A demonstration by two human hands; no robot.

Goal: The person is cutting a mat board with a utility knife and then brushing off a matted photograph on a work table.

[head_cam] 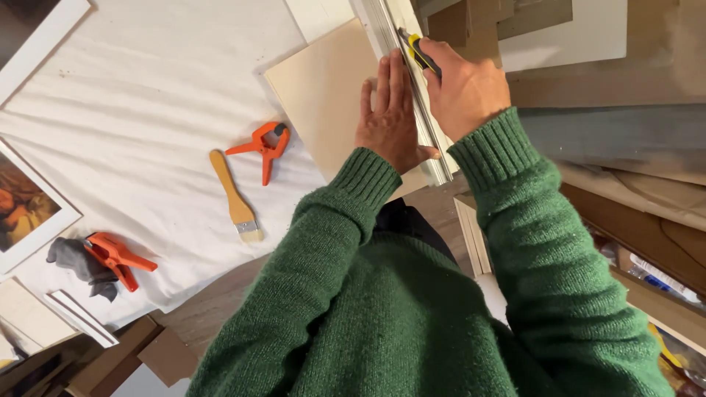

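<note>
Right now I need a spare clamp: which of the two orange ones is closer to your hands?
The clamp beside the brush, just left of the board. The other clamp lies farther off, on a grey rag.

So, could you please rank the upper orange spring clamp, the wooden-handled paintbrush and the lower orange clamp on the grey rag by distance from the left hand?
1. Upper orange spring clamp, just to the side of the left hand.
2. Wooden-handled paintbrush, below that clamp.
3. Lower orange clamp, far side on the grey rag.
</note>
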